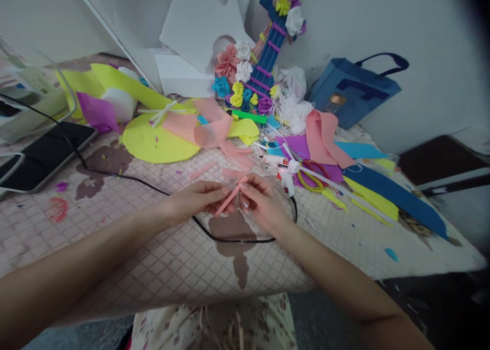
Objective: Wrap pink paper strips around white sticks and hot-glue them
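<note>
Table (168, 271): under grip
Guitar (268, 55): beyond grip, slightly R
L hand (204, 197): pinches pink strip (228, 200), lower pt.
R hand (258, 196): pinches its upper end
Glue gun (286, 181): R of grip
Strip: in grip, tilted, btwn hands

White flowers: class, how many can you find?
3: an upper flower and a lower flower right of the pink flower, and a top flower beside the blue neck. Others may hide.

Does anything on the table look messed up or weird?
Yes, the tablecloth: jagged brown patches break its criss-cross pattern, one near the front edge. They could be stains or wear; I can't tell which. There's also a reddish mark towards the left.
</note>
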Available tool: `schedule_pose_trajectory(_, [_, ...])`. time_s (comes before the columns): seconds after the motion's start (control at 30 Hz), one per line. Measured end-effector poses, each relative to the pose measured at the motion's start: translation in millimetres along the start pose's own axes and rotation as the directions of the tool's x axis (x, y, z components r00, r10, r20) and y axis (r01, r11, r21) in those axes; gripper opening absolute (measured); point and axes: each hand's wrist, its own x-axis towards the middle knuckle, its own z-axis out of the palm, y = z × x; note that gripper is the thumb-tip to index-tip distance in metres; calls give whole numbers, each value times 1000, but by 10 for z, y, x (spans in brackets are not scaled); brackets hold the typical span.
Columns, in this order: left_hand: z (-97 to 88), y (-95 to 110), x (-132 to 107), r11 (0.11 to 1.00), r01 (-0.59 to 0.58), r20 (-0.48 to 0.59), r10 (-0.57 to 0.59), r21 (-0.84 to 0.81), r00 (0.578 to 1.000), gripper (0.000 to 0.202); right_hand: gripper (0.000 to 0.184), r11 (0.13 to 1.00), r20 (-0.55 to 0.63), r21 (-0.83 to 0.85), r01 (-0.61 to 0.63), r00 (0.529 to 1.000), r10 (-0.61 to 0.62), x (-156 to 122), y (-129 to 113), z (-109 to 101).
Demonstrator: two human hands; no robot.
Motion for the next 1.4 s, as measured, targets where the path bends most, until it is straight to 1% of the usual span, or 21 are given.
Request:
schedule_pose_trajectory(0.17, [-26, -3, 9, 999, 41, 9, -41, 26, 999, 41, 19, 1000, -80, 25, -17, 997, 19, 23, -19, -19])
schedule_pose_trajectory(0.33, [-35, 35, -5, 987, 79, 10, -81, 140, 997, 26, 20, 1000, -101, -2, 3, 995, -3, 36, -21, -26])
schedule_pose_trajectory(0.43, [-76, 39, 6, 992, 53, 78, -62, 115, 995, 24, 18, 1000, -123, 9, 17, 992, -16, 39, -18, -26])
schedule_pose_trajectory(0.53, [-129, 31, 22, 997, 38, 168, -50, 69, 985, 33, 16, 999, -138, 16, 32, 990, -29, 43, -19, -33])
schedule_pose_trajectory(0.6, [-147, 27, 24, 997, 39, 187, -50, 61, 981, 37, 16, 999, -135, 12, 30, 990, -28, 42, -24, -37])
schedule_pose_trajectory(0.63, [-147, 28, 22, 997, 40, 179, -51, 67, 982, 37, 16, 1000, -133, 10, 26, 991, -24, 41, -27, -38])
schedule_pose_trajectory(0.73, [-110, 35, 12, 996, 40, 111, -49, 84, 993, 30, 18, 1000, -125, 0, 9, 992, -9, 36, -28, -37])
schedule_pose_trajectory(0.8, [-67, 41, 8, 997, 34, 62, -38, 64, 997, 24, 18, 1000, -115, -14, 12, 993, -14, 37, -15, -37])
schedule_pose_trajectory(0.93, [5, 33, 10, 997, 23, 3, -23, 76, 1000, 23, 18, 994, -91, -100, 35, 995, -44, 44, 33, -42])
schedule_pose_trajectory(1.0, [19, 16, 22, 998, 22, -58, -18, 59, 998, 21, 19, 981, -116, -178, 82, 988, -104, 35, 40, -36])
schedule_pose_trajectory(1.03, [20, 8, 33, 1000, 5, -108, -3, 18, 994, 21, 20, 965, -141, -229, 125, 977, -160, 24, 34, -27])
schedule_pose_trajectory(1.07, [20, 2, 49, 999, -28, -167, 21, -38, 986, 22, 20, 942, -157, -289, 172, 962, -224, 9, 22, -12])
schedule_pose_trajectory(1.1, [21, 1, 68, 992, -80, -230, 56, -98, 972, 22, 18, 909, -146, -357, 213, 949, -280, -10, 5, 10])
schedule_pose_trajectory(1.13, [24, 6, 90, 979, -141, -287, 94, -149, 953, 22, 15, 873, -102, -422, 244, 944, -313, -30, -14, 36])
schedule_pose_trajectory(1.17, [32, 18, 114, 962, -199, -334, 129, -186, 934, 22, 11, 840, -30, -475, 263, 949, -314, -49, -30, 68])
schedule_pose_trajectory(1.23, [72, 58, 166, 938, -279, -401, 179, -207, 898, 19, 9, 797, 123, -540, 271, 962, -244, -78, -48, 135])
schedule_pose_trajectory(1.27, [105, 81, 191, 935, -299, -426, 194, -193, 883, 18, 9, 791, 173, -552, 263, 964, -200, -84, -46, 168])
schedule_pose_trajectory(1.33, [185, 118, 245, 940, -318, -481, 222, -125, 848, 18, 11, 798, 203, -553, 240, 968, -150, -82, -27, 219])
schedule_pose_trajectory(1.4, [263, 130, 306, 938, -345, -526, 283, -22, 802, 20, 15, 800, 176, -558, 221, 974, -146, -70, -1, 248])
